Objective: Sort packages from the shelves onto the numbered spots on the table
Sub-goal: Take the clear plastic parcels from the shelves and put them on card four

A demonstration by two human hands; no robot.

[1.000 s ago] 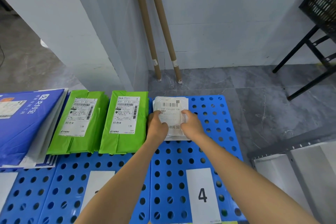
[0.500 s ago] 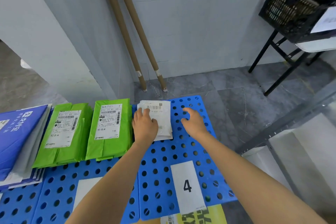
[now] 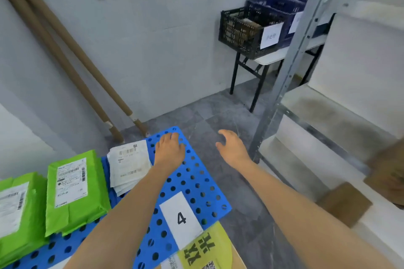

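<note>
Standing beside the table, I am watching both hands hanging free of any load. The white package (image 3: 130,164) is lying flat on the blue perforated board (image 3: 196,181), beyond and to the left of the "4" label (image 3: 181,218), its barcode facing up. The left hand (image 3: 169,150) is hovering low, straight beyond that label and just right of the package, fingers held close together and holding nothing; whether they are touching the board I cannot tell. The right hand (image 3: 231,148) is hanging over the floor, beyond and right of the label, fingers loosely curved and spread, palm empty. Two green packages (image 3: 72,190) are sitting further left of the label. To my eye the parcel is looking placed, so the step in hand is going for the next one on the shelving unit (image 3: 290,67), well right of the label, where brown boxes (image 3: 345,205) are showing blurred. Doing it well is meaning reading the label before lifting, taking one parcel only, and gripping it by opposite edges.
</note>
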